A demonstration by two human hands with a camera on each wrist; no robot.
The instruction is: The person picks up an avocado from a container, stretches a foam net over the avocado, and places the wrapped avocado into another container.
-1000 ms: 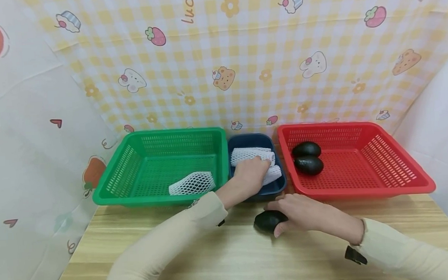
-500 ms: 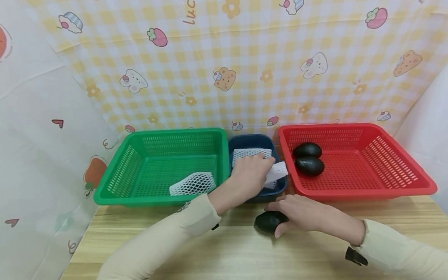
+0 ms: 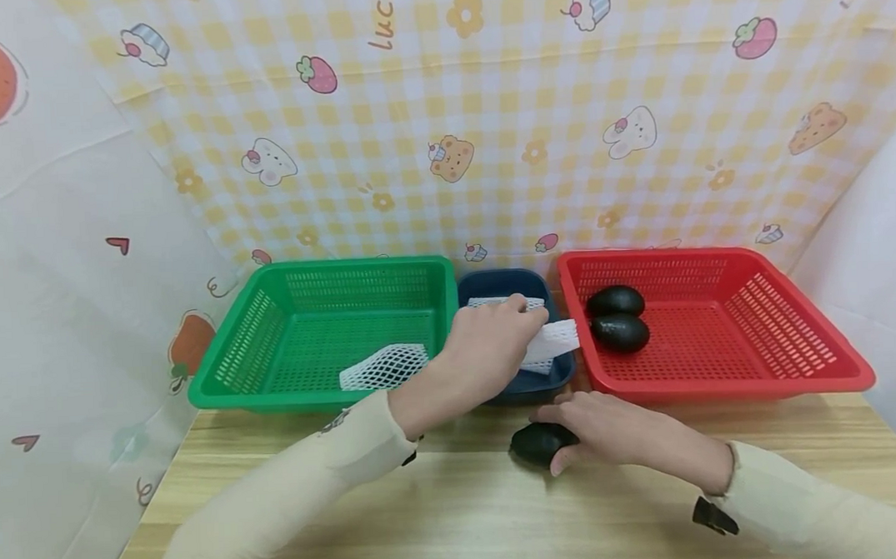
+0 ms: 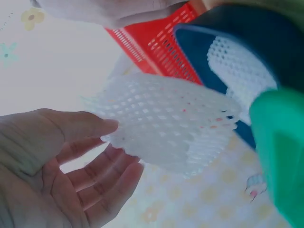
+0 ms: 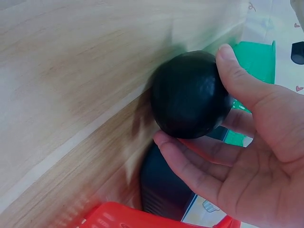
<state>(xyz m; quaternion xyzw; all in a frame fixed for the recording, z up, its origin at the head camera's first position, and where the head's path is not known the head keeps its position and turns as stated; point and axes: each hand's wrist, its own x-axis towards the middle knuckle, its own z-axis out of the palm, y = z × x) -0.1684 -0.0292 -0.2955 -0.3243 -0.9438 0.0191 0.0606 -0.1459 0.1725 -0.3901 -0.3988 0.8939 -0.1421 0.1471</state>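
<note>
My left hand (image 3: pixel 490 344) pinches a white foam net sleeve (image 4: pixel 164 118) between thumb and fingers, over the small dark blue bin (image 3: pixel 493 279). In the left wrist view the sleeve looks flattened and hangs free of the bin. More white net sleeves (image 4: pixel 240 71) lie inside that bin, partly hidden by the hand. On the table in front, my right hand (image 3: pixel 608 427) grips a black avocado (image 3: pixel 538 444) from its right side. In the right wrist view thumb and fingers curl round the avocado (image 5: pixel 190 95).
To the left is a green basket (image 3: pixel 325 397) with one net sleeve (image 3: pixel 386 367), dark showing through its mesh. A red basket (image 3: pixel 730 384) on the right holds two black avocados (image 3: pixel 620 333). Behind hangs a yellow checked cloth (image 3: pixel 381 132).
My left hand has drawn back slightly to the left, lifting a net sleeve clear of the others in the bin. The right hand and its avocado have stayed in place.
</note>
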